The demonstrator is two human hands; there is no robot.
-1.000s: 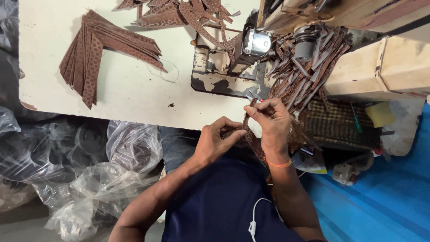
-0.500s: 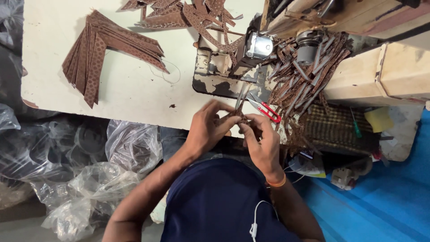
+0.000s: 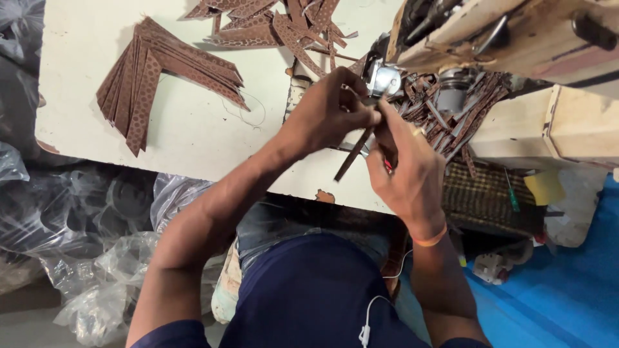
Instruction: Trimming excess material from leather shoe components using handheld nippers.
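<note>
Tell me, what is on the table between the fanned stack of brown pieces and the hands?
In the head view, between the fanned stack of brown pieces and the hands, left and right, the pale table is mostly bare; only a thin loose thread lies there.

Navy short-sleeved shirt, blue jeans, orange band on right wrist [image 3: 431,238], white earphone cable [image 3: 371,316] at chest.

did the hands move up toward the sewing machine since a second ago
Yes. The left hand and right hand, pinching a brown strip, have gone from the table front edge up and over it, close to the machine's metal part.
</note>
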